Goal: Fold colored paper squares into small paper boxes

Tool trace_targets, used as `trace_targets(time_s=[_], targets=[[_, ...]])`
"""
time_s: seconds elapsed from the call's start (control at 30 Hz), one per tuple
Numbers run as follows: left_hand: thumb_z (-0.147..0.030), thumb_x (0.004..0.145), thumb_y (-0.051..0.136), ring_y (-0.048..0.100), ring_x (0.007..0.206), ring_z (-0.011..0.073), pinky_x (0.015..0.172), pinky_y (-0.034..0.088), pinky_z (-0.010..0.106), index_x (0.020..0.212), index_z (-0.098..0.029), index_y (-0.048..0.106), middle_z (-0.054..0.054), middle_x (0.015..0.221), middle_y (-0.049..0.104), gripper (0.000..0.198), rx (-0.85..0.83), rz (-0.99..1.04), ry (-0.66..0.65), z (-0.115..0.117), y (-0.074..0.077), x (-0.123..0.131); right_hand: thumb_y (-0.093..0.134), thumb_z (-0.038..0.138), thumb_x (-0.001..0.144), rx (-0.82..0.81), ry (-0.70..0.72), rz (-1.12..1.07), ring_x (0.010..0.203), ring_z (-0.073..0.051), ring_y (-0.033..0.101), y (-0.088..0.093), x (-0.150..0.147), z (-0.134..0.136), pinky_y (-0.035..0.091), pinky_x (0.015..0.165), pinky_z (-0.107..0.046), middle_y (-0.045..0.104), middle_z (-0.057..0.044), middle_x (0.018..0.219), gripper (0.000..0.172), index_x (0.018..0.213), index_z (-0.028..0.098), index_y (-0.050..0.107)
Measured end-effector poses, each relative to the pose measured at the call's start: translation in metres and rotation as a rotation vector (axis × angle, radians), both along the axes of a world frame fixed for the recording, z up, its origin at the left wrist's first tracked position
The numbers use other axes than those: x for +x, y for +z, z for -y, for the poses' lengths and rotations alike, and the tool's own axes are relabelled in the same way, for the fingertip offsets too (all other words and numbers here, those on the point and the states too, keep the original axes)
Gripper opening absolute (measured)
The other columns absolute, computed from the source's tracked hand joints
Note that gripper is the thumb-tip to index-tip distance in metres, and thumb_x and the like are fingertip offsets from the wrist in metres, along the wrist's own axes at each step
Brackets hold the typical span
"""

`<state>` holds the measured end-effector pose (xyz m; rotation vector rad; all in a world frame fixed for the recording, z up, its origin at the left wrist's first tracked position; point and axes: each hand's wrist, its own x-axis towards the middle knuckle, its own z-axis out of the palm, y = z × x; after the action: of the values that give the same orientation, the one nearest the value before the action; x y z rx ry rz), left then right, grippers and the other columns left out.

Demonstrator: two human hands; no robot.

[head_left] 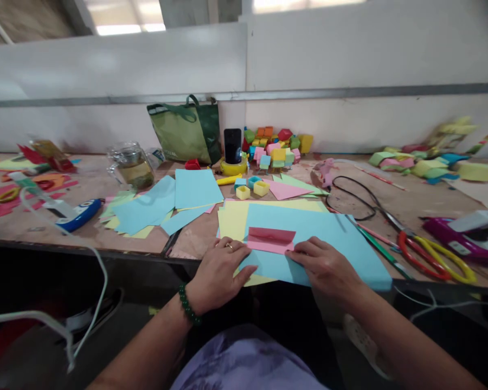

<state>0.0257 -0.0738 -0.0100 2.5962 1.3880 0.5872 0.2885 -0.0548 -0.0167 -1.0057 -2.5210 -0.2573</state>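
A small pink paper strip (270,248) lies on a blue sheet, its upper part folded up along a lengthwise crease and showing a darker, shaded face. My left hand (222,271) rests at the strip's left end, fingertips touching it and thumb spread away over the blue sheet. At the opposite end, my right hand (325,268) has its fingers drawn together on the lower right corner. The large blue sheet (341,238) tops a stack with yellow paper (231,219) sticking out on the left.
Scissors (431,257) and a green pencil (384,252) lie right of the stack. Loose blue sheets (197,187), small yellow paper boxes (261,188) and a phone on a stand (232,146) are beyond. A glass mug (132,165) and a blue glue gun (79,215) stand left.
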Motion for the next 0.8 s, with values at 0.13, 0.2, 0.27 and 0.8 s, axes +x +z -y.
trace_targets(time_s=[0.13,0.2,0.27,0.8], targets=[[-0.031,0.095,0.041,0.054,0.088,0.0214,0.083,0.041,0.038,0.089,-0.018,0.063,0.006,0.088,0.064,0.026,-0.002,-0.017,0.007,-0.011,0.006,0.003,0.046,0.004,0.085,-0.069,-0.060,-0.182,0.080,-0.018,0.057,-0.007,0.001,-0.001,0.052,0.070,-0.028,0.068,-0.007,0.085,0.032,0.090,0.021,0.074],[-0.030,0.095,0.042,0.054,0.081,0.0202,0.078,0.042,0.036,0.080,-0.017,0.062,0.006,0.080,0.063,0.028,0.025,0.015,0.033,-0.016,0.007,0.007,0.048,0.005,0.083,-0.062,-0.084,-0.163,0.081,-0.019,0.058,-0.008,0.000,0.001,0.052,0.069,-0.029,0.068,-0.006,0.085,0.032,0.091,0.022,0.074],[-0.032,0.095,0.043,0.054,0.082,0.0202,0.077,0.042,0.035,0.082,-0.017,0.064,0.006,0.082,0.063,0.029,0.086,0.096,0.053,-0.018,0.006,0.013,0.050,0.004,0.082,-0.027,-0.095,-0.105,0.081,-0.019,0.057,-0.008,-0.001,0.004,0.052,0.067,-0.029,0.069,-0.006,0.087,0.033,0.096,0.022,0.074],[-0.030,0.094,0.046,0.050,0.088,0.0215,0.080,0.040,0.039,0.088,-0.021,0.067,0.005,0.091,0.061,0.024,-0.137,0.037,-0.054,-0.023,0.005,0.023,0.045,0.010,0.086,-0.118,-0.218,-0.284,0.086,-0.020,0.061,-0.003,0.001,0.014,0.052,0.072,-0.032,0.067,-0.009,0.095,0.026,0.089,0.019,0.069]])
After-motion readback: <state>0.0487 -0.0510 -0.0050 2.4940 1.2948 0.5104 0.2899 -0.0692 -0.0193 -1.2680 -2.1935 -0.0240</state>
